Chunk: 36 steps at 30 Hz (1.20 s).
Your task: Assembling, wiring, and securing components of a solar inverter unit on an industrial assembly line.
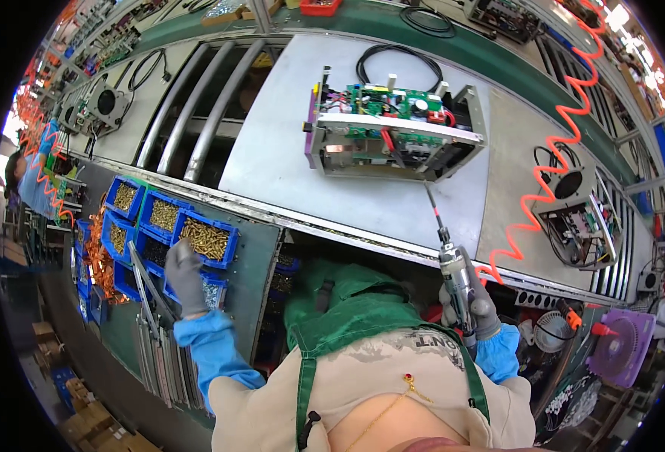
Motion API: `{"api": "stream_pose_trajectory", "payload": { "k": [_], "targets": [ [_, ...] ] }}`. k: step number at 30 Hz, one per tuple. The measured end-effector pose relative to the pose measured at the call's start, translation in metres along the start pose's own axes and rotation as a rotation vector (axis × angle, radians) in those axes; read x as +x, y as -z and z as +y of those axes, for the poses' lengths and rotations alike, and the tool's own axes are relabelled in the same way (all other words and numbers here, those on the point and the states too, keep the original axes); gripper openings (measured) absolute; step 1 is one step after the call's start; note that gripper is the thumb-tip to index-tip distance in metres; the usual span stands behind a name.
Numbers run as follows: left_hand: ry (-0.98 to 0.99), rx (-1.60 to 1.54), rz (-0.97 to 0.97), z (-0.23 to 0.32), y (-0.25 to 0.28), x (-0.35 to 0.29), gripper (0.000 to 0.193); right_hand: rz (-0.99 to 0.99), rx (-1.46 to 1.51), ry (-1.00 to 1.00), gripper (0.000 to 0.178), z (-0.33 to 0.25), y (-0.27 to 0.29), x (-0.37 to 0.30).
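Note:
My right hand (484, 307), in a grey glove, is wrapped round a silver pneumatic screwdriver (453, 270). Its long bit points up and away, with the tip close to the near lower edge of an open metal chassis (404, 125) that carries green circuit boards. My left hand (187, 280), also gloved in grey, hovers over the blue parts bins at the left, beside the bin of brass screws (206, 239). Its fingers are drawn together; whether a screw is between them is too small to see. Blue sleeves cover both forearms.
The chassis stands on a pale work board (272, 162), with a black cable (400, 51) behind it. An orange coiled air hose (530, 218) hangs at the right. Metal strips (168, 365) lie near my left forearm. Steel rollers (215, 113) and a purple fan (622, 348) flank the station.

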<state>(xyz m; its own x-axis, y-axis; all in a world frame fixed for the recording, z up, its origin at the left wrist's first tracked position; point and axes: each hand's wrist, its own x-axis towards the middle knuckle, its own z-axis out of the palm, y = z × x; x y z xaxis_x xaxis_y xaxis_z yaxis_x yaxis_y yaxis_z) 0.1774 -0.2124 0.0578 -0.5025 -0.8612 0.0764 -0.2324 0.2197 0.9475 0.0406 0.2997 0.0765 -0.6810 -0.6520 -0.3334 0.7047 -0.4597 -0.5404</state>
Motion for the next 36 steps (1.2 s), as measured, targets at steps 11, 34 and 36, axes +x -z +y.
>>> {"api": "stream_pose_trajectory", "payload": {
  "k": [11,34,36],
  "targets": [
    [0.47,-1.059,-0.91,0.093,-0.226,-0.064,0.039,-0.018,-0.103,0.211,0.103,-0.005,-0.005,0.012],
    [-0.198,0.932,-0.106,-0.065,-0.061,-0.073,0.019,0.015,-0.095,-0.233,0.079,0.032,0.031,0.066],
    [-0.362,0.719,0.113,-0.048,-0.052,-0.067,0.022,0.026,-0.138,-0.211,0.078,0.026,0.015,0.069]
  ]
}}
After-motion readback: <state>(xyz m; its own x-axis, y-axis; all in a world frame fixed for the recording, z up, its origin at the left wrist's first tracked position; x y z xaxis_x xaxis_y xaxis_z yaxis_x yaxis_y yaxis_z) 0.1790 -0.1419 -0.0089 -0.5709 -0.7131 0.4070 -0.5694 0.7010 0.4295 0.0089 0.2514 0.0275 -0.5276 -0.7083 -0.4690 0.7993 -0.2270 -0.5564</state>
